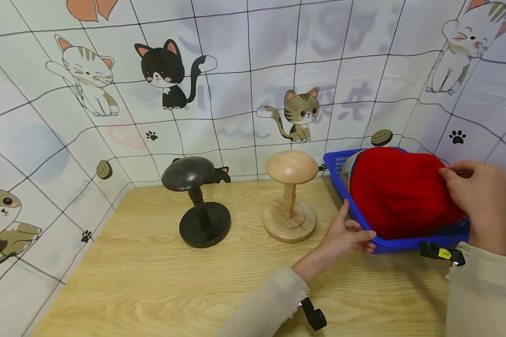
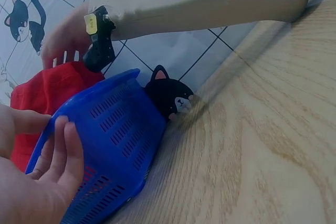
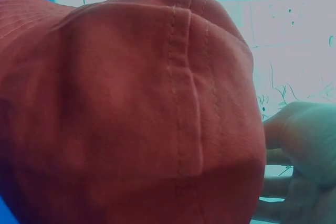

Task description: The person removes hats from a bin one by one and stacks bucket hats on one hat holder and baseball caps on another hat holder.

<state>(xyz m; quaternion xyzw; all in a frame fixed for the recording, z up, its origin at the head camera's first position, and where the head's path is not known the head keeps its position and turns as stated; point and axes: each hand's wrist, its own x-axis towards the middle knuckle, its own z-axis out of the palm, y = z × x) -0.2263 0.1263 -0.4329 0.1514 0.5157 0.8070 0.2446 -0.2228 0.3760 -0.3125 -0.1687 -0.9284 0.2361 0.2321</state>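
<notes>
A red cloth hat point(image 1: 400, 196) lies in a blue plastic basket point(image 1: 409, 244) at the right of the table. My right hand point(image 1: 482, 189) pinches the hat's right edge between thumb and fingers. Stitched seams run across the hat point(image 3: 121, 93) in the right wrist view. At the basket's front left corner, my left hand point(image 1: 341, 234) grips the rim. The left wrist view has its thumb and fingers on either side of the rim, over the slotted wall of the basket point(image 2: 126, 108). A pale edge of other cloth shows behind the hat's left side.
Left of the basket stands a light wooden hat stand point(image 1: 290, 196) with a domed top. Farther left is a similar black stand point(image 1: 198, 201). A wall covering with cat drawings point(image 1: 232, 93) rises behind the wood-grain table point(image 1: 152, 290) and on both sides.
</notes>
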